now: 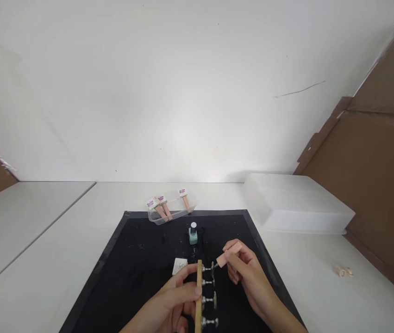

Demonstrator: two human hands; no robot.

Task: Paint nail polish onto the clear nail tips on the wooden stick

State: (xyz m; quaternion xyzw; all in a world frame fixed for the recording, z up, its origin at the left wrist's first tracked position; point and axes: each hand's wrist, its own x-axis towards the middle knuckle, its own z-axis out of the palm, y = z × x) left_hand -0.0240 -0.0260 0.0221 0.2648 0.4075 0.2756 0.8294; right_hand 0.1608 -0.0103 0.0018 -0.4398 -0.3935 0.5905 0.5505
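While the left hand (179, 293) grips a wooden bar (199, 277) between thumb and fingers at the lower middle of the view, the right hand (243, 266) pinches a peach-coloured handle (229, 254) between thumb and forefinger, its other fingers curled. Directions are read from the bar as the dial's centre. Four metal pegs (209, 300) project from the bar towards 3 o'clock. The handle, at about 2 o'clock, points its thin tip at the farthest peg; whether the two touch cannot be told.

Containers: at between 11 and 12 o'clock, a clear plastic tray (179, 215) rests at the far edge of a black mat (141, 277) and holds three peach-coloured sticks (166, 211), two side by side and one apart at the tray's right end. At 12 o'clock, nearer the bar, a small mint-green bottle (193, 238) stands upright on the mat, its dark cap topped with white. Between 1 and 2 o'clock, beyond the mat, lies a white box (304, 203), its contents hidden.

Labels: each stick bears a white label with purplish print, too small to read. A white card (179, 264) at 11 o'clock carries faint marks, likewise illegible.
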